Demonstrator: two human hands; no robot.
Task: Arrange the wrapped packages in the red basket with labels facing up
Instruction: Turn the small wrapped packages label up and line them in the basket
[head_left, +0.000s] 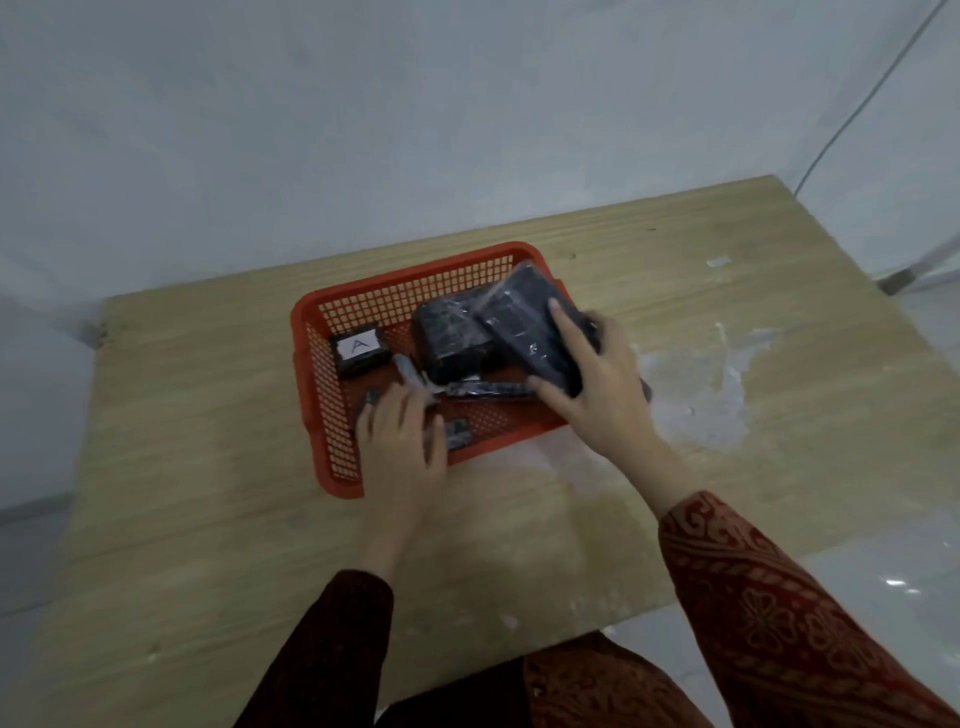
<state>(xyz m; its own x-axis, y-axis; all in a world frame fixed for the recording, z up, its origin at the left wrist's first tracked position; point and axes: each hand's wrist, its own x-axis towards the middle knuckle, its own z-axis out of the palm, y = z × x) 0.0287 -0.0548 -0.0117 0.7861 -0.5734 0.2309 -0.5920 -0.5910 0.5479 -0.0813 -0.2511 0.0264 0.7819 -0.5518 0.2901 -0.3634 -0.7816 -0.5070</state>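
Note:
A red mesh basket sits on the wooden table and holds several black wrapped packages. A small package with a white label marked "A" lies face up at its far left. A blocky black package stands in the middle with no label showing. My right hand grips a long flat black package, tilted over the basket's right side, no label visible. My left hand rests inside the basket's near part, fingers closed on a small wrapped package. Another thin package lies between the hands.
The wooden table has whitish smears at the right. A grey wall stands close behind the table's far edge. A cable hangs at the upper right. My patterned red sleeves cover both forearms.

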